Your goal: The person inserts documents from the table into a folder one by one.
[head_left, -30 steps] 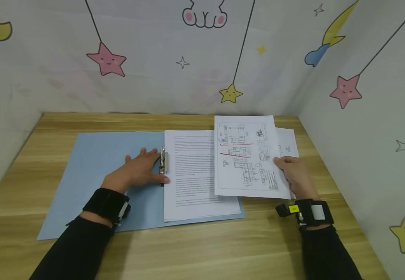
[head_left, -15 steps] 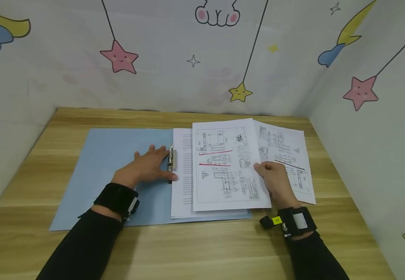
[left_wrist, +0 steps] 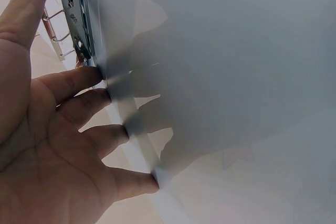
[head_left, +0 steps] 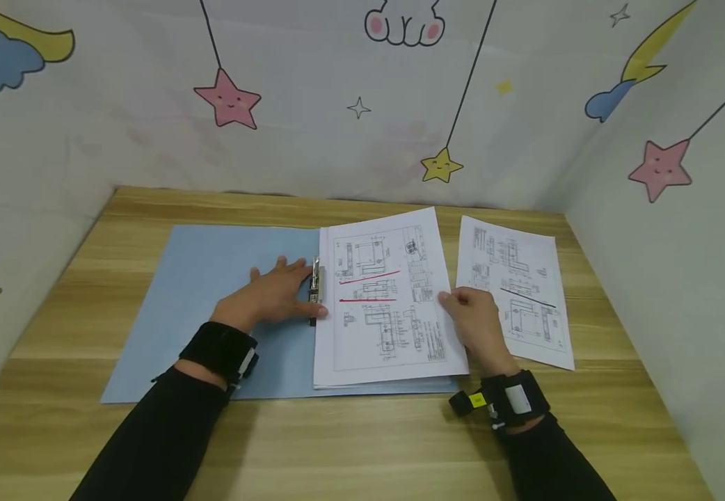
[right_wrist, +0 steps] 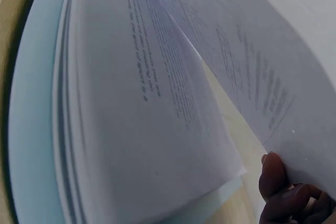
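Note:
A blue folder [head_left: 225,257] lies spread out on the wooden table, a metal clip [head_left: 314,278] along its middle. My left hand [head_left: 268,299] rests beside the clip with fingers spread and thumb reaching over the papers' left edge. In the left wrist view the fingertips [left_wrist: 142,183] meet the folder's smooth surface. My right hand [head_left: 478,327] pinches the right edge of a technical drawing sheet [head_left: 409,348] with two red lines. That sheet covers the stack in the head view; its held side is raised above printed text pages [right_wrist: 131,145] in the right wrist view.
Another drawing sheet [head_left: 531,257], marked with one dark line, lies on the table [head_left: 350,445] to the right, partly behind the right hand. White walls [head_left: 312,153] with cartoon stars rise along the table's back and sides.
My right hand has drawn the red-lined sheet leftward, off the other drawing and over the text pages. The left hand stays by the clip. The head view has shifted slightly.

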Tool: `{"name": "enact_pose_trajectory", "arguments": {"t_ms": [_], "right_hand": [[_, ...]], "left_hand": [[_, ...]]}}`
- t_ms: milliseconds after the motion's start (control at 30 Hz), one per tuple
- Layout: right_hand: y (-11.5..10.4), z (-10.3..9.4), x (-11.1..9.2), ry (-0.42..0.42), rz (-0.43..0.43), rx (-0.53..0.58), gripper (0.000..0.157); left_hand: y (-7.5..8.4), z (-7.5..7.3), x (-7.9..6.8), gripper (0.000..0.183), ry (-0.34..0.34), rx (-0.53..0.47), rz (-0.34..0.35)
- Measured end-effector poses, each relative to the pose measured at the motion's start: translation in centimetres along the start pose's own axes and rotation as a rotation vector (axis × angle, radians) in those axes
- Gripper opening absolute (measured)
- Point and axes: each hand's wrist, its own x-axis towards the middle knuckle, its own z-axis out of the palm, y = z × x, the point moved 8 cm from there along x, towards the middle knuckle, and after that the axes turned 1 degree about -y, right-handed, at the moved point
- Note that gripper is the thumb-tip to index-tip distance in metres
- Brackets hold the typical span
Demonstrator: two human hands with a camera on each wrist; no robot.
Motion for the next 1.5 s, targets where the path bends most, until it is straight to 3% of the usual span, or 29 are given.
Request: {"name": "enact_pose_trajectory", "arguments": {"t_ms": [867, 1033, 1267, 1500], "right_hand": [[-0.9, 1.7, -0.3, 0.005, -0.028, -0.029, 0.025], [-0.9, 1.8, -0.3, -0.014, -0.043, -0.119, 0.032], [-0.8, 0.5, -0.1, 0.077, -0.034, -0.309, 0.029], [-0.8, 1.2, 0.1, 0.034, -0.05, -0.349, 0.023]], "left_hand": [[0.3, -0.2, 0.2, 0.105, 0.008, 0.003, 0.002], [0.2, -0.2, 0.2, 0.106, 0.008, 0.001, 0.0], [0.3, -0.2, 0.1, 0.105, 0.009, 0.006, -0.001], [0.4, -0.3, 0.0, 0.104, 0.013, 0.009, 0.005]]}}
